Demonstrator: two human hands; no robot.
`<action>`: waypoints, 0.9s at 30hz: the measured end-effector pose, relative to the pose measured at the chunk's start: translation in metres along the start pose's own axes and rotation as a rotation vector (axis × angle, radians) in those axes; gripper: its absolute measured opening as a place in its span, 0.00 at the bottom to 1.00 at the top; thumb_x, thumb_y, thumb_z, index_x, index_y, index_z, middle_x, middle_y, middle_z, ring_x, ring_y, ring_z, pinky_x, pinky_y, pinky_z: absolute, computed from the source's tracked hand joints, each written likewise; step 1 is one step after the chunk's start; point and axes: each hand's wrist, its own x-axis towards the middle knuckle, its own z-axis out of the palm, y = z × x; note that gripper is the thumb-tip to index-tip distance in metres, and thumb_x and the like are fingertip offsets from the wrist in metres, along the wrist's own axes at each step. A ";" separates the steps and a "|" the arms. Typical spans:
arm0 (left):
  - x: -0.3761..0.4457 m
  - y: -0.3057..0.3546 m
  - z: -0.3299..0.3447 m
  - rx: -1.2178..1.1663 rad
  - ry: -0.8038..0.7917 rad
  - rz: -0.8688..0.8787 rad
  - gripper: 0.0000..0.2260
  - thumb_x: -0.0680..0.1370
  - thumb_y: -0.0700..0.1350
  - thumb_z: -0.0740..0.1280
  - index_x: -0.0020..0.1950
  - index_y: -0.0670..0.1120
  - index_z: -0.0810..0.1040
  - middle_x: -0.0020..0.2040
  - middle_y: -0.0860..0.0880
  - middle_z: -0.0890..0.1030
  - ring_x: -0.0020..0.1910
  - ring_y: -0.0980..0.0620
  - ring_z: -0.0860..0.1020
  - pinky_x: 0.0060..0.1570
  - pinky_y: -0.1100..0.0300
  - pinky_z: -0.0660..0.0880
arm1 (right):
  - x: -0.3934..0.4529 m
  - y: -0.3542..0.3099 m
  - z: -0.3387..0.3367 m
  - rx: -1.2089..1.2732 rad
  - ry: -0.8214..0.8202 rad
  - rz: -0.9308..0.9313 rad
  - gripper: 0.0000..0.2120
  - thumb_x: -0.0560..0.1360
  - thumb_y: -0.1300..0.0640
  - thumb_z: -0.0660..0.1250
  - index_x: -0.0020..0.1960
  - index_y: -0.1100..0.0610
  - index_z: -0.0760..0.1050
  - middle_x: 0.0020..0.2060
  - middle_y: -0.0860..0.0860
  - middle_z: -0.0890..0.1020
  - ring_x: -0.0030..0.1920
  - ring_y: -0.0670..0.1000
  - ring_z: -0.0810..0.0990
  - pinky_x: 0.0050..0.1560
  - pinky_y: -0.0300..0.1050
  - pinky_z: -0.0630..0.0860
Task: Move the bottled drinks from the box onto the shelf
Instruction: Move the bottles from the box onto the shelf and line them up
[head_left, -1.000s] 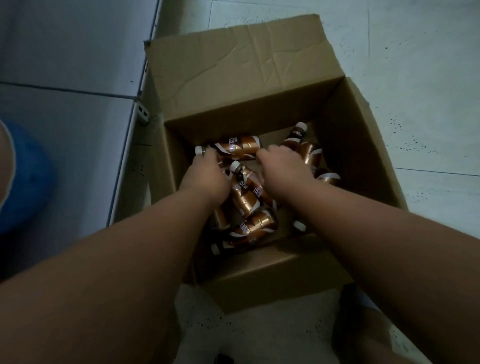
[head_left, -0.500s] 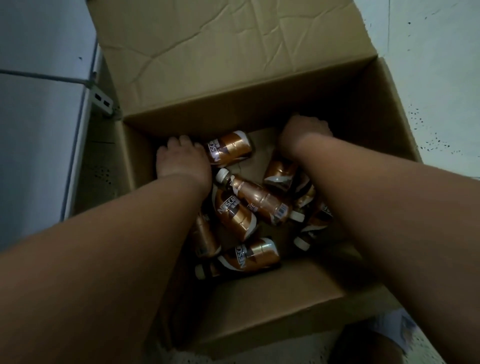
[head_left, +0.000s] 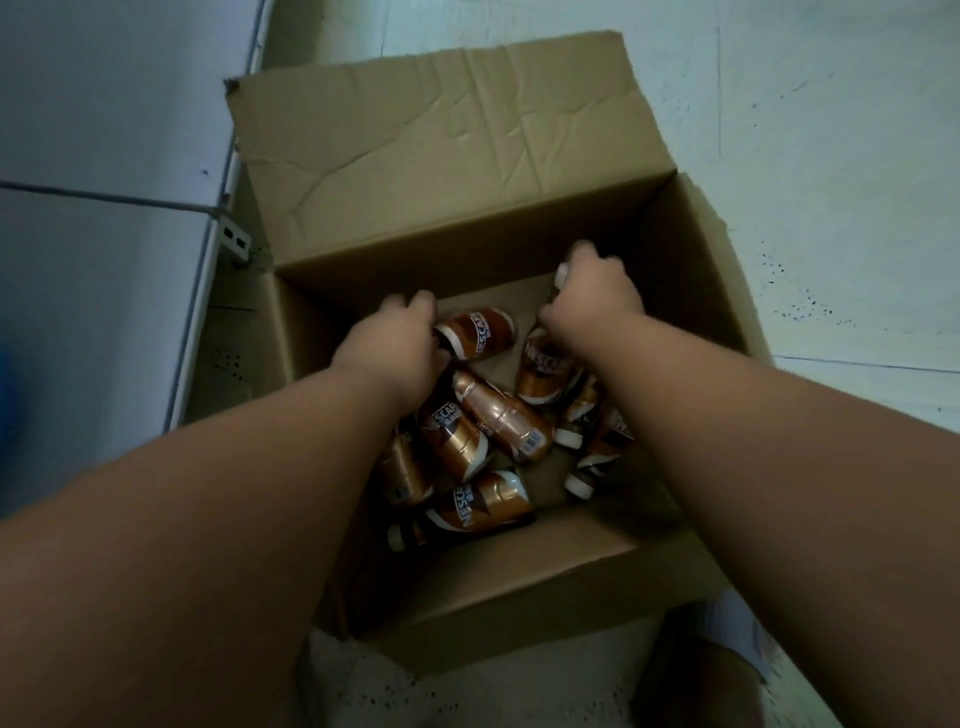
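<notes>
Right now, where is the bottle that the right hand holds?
In the box's far right corner, upright under the right hand, this bottle stands.

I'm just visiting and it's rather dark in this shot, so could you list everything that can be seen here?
cardboard box: one, brown, open on the floor, far flap folded back.
bottled drinks: about nine showing, copper-brown labels with white caps, lying jumbled in the box; some are hidden under the arms, so the count is rough.
floor: pale tiles with dark specks, right of and beyond the box.
shelf: pale panels with a metal bracket, left of the box.
left hand: one, closed on a bottle at the box's far left.
right hand: one, closed on a bottle's neck at the far right.
</notes>
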 end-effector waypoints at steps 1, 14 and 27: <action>-0.010 0.007 -0.011 0.026 0.057 0.030 0.20 0.75 0.48 0.68 0.65 0.51 0.68 0.61 0.45 0.71 0.54 0.42 0.75 0.47 0.49 0.77 | -0.012 -0.001 -0.011 -0.039 0.012 -0.050 0.23 0.71 0.57 0.71 0.62 0.53 0.65 0.57 0.58 0.71 0.54 0.62 0.75 0.43 0.53 0.72; -0.229 -0.015 -0.296 0.118 0.375 0.107 0.16 0.73 0.47 0.70 0.61 0.47 0.76 0.57 0.45 0.76 0.53 0.46 0.75 0.45 0.56 0.70 | -0.224 -0.151 -0.291 -0.302 0.133 -0.848 0.12 0.72 0.57 0.69 0.52 0.55 0.68 0.45 0.53 0.74 0.40 0.54 0.73 0.37 0.47 0.71; -0.523 -0.212 -0.413 0.215 0.613 -0.155 0.14 0.75 0.40 0.65 0.59 0.51 0.75 0.59 0.48 0.74 0.51 0.51 0.71 0.45 0.57 0.69 | -0.496 -0.368 -0.337 -0.176 0.234 -1.410 0.10 0.70 0.52 0.73 0.47 0.51 0.74 0.39 0.47 0.75 0.35 0.48 0.74 0.34 0.43 0.72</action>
